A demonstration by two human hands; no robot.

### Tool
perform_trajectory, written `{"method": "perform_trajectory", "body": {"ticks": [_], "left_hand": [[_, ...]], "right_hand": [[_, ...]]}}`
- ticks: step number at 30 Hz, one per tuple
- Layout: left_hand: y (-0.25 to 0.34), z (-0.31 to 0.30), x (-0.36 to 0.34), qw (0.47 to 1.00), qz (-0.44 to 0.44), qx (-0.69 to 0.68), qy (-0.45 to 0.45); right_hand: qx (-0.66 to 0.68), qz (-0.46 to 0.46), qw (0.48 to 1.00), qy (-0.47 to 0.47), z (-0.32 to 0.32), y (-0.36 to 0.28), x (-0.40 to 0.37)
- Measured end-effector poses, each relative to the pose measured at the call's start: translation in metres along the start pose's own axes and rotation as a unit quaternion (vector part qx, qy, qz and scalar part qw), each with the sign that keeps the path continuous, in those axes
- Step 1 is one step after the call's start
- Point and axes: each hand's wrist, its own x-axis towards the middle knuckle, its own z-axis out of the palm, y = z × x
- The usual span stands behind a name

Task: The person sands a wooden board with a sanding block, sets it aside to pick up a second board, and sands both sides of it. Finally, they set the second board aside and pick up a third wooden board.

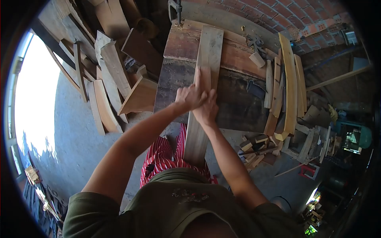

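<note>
Long board (210, 47) is laid lengthwise across the tabletop (242, 105), from the far edge to beyond the near edge — its near end is located at the person's striped trousers (158, 156). A wooden block (203, 77) is set on the board, left of the tabletop's centre. The left hand (189, 98) and right hand (206, 109) are placed together at the block's near end, fingers bent; whether the block is gripped or only pressed cannot be told. A metal clamp (179, 12) is positioned at the far left corner — curved wood strips (286, 85) are stacked along the right edge.
</note>
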Motion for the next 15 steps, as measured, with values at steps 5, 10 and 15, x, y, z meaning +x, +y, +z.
{"method": "perform_trajectory", "body": {"ticks": [5, 10, 15], "left_hand": [[0.018, 0.051, -0.148, 0.996, 0.001, -0.012, -0.093], [0.021, 0.048, -0.147, 0.992, 0.016, -0.036, -0.119], [0.028, 0.017, -0.019, 0.999, 0.023, -0.025, -0.038]], "right_hand": [[-0.003, 0.064, 0.993, -0.096, -0.013, 0.003, -0.162], [0.014, 0.087, 0.990, -0.112, -0.009, 0.012, -0.164], [-0.020, -0.005, 0.999, 0.037, -0.008, 0.030, -0.033]]}}
